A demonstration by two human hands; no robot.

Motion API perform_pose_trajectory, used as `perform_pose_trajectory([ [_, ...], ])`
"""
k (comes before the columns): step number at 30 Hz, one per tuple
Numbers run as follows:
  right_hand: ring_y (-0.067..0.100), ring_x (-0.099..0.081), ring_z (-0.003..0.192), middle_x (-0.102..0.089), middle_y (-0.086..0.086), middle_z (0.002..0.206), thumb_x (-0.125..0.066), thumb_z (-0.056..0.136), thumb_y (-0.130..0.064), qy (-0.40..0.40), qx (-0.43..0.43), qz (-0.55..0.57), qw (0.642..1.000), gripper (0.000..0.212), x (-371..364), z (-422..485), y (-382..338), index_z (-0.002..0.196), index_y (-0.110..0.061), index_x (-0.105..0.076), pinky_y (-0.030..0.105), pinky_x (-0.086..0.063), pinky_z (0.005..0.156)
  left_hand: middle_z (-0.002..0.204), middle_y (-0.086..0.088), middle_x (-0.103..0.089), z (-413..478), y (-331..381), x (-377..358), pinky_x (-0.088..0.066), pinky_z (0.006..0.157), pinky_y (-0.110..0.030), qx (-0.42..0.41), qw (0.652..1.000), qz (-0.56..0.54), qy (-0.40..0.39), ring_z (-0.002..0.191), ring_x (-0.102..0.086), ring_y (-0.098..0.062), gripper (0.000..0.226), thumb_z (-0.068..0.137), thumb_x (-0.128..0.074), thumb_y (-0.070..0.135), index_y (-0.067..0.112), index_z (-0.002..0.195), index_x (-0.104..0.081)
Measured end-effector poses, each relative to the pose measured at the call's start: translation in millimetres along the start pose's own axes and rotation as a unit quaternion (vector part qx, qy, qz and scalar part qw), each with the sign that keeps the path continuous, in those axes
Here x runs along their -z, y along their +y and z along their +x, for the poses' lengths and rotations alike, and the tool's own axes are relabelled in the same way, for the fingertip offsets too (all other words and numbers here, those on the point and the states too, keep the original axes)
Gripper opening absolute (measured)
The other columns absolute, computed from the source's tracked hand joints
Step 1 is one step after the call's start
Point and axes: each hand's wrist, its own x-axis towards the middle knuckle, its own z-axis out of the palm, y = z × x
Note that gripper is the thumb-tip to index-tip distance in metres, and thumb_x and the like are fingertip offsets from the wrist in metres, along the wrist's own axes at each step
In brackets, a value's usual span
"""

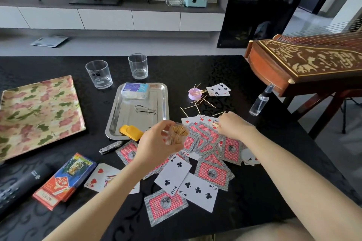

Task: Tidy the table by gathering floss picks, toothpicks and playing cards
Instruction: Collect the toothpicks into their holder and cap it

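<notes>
Toothpicks [178,130] fill the clear jar [172,141] my left hand [154,148] grips over the playing cards [211,174]. My right hand [233,126] pinches strays off them; more lie near the pink lid [195,93]. I'd feed them in aligned (jar tilted toward the fingers). Legible: clubs 2 and 3, hearts 6.

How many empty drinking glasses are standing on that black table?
2. The nearer glass stands beyond the gap between the floral tray and the steel tray; the farther glass stands just beyond the steel tray. Both upright, apart; none looks hidden.
</notes>
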Motion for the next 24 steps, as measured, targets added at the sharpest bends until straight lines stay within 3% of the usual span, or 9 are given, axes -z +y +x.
perform_pose_trajectory([
  [4, 0.021, -0.045, 0.086, -0.040, -0.001, 0.065, -0.047, 0.090, -0.010, 0.097, -0.018, 0.058, 0.993, 0.043, -9.6, -4.8, 4.6, 0.054, -0.017, -0.025, 0.031, -0.034, 0.065, 0.103, 0.009, -0.060, 0.7, 1.8, -9.0, -0.055, 0.077, -0.026, -0.002, 1.000, -0.001, -0.005, 0.095, -0.058, -0.011, 0.063, 0.066, -0.082, 0.032, 0.025, 0.122, -0.054],
  [7, 0.018, -0.053, 0.082, -0.059, 0.006, 0.082, -0.052, 0.092, -0.014, 0.174, -0.029, 0.185, 0.967, 0.029, -8.1, -13.0, 6.2, 0.063, -0.009, -0.053, 0.025, -0.041, 0.063, 0.102, 0.011, -0.059, 0.7, 2.7, -17.4, -0.051, 0.072, -0.017, -0.005, 1.000, -0.006, -0.013, 0.093, -0.056, -0.007, 0.063, 0.067, -0.082, 0.033, 0.024, 0.123, -0.054],
  [9, 0.010, -0.048, 0.063, -0.057, 0.001, 0.075, -0.051, 0.094, -0.017, 0.191, -0.044, 0.363, 0.911, 0.019, 2.3, -24.8, -0.9, 0.083, -0.005, -0.062, 0.018, -0.036, 0.053, 0.105, 0.011, -0.060, 0.9, 4.5, -23.3, -0.049, 0.070, -0.014, -0.003, 1.000, -0.012, -0.018, 0.092, -0.055, -0.006, 0.064, 0.068, -0.081, 0.033, 0.024, 0.124, -0.053],
  [12, 0.008, -0.040, 0.060, -0.047, -0.008, 0.064, -0.051, 0.095, -0.026, 0.150, -0.053, 0.624, 0.765, 0.022, 20.6, -53.0, -23.1, 0.079, -0.011, -0.058, 0.019, -0.036, 0.058, 0.107, 0.011, -0.062, 0.5, 8.5, -33.0, -0.052, 0.072, -0.017, 0.000, 0.999, -0.040, -0.024, 0.091, -0.057, -0.006, 0.064, 0.067, -0.082, 0.031, 0.024, 0.124, -0.053],
  [14, 0.005, -0.044, 0.066, -0.047, -0.014, 0.063, -0.053, 0.093, -0.029, 0.140, -0.047, 0.677, 0.721, 0.022, 25.5, -66.6, -38.6, 0.080, -0.012, -0.056, 0.017, -0.038, 0.069, 0.107, 0.011, -0.063, -1.0, 12.7, -38.9, -0.054, 0.073, -0.017, -0.006, 0.998, -0.064, -0.022, 0.091, -0.058, -0.005, 0.064, 0.066, -0.083, 0.029, 0.024, 0.123, -0.054],
  [16, -0.001, -0.050, 0.070, -0.051, -0.016, 0.069, -0.055, 0.093, -0.029, 0.150, -0.048, 0.704, 0.693, 0.015, 25.9, -75.6, -51.3, 0.086, -0.016, -0.057, 0.010, -0.042, 0.067, 0.105, 0.013, -0.062, -3.4, 18.2, -43.3, -0.052, 0.073, -0.015, -0.018, 0.997, -0.078, -0.017, 0.091, -0.058, -0.003, 0.064, 0.066, -0.083, 0.029, 0.024, 0.123, -0.054],
  [19, -0.003, -0.056, 0.081, -0.060, -0.011, 0.087, -0.054, 0.093, -0.031, 0.188, -0.052, 0.701, 0.686, 0.009, 18.9, -80.3, -59.5, 0.092, -0.024, -0.060, 0.005, -0.045, 0.063, 0.107, 0.014, -0.062, -6.7, 25.1, -47.8, -0.050, 0.073, -0.013, -0.030, 0.995, -0.099, -0.005, 0.090, -0.057, 0.000, 0.063, 0.066, -0.083, 0.030, 0.024, 0.121, -0.054],
  [21, -0.004, -0.056, 0.076, -0.059, -0.012, 0.086, -0.053, 0.094, -0.032, 0.202, -0.051, 0.698, 0.686, 0.007, 13.1, -81.3, -61.6, 0.090, -0.029, -0.058, 0.008, -0.046, 0.062, 0.110, 0.013, -0.062, -7.9, 28.0, -49.5, -0.051, 0.077, -0.016, -0.039, 0.995, -0.092, -0.004, 0.092, -0.057, 0.000, 0.064, 0.066, -0.083, 0.031, 0.024, 0.122, -0.053],
  [24, -0.001, -0.052, 0.077, -0.056, -0.011, 0.083, -0.051, 0.095, -0.028, 0.247, -0.018, 0.618, 0.746, 0.011, -0.4, -81.9, -61.2, 0.090, -0.022, -0.059, 0.009, -0.044, 0.067, 0.113, 0.012, -0.060, -9.2, 31.2, -51.6, -0.052, 0.083, -0.021, -0.054, 0.996, -0.067, -0.002, 0.094, -0.057, -0.003, 0.065, 0.067, -0.082, 0.032, 0.024, 0.124, -0.052],
])
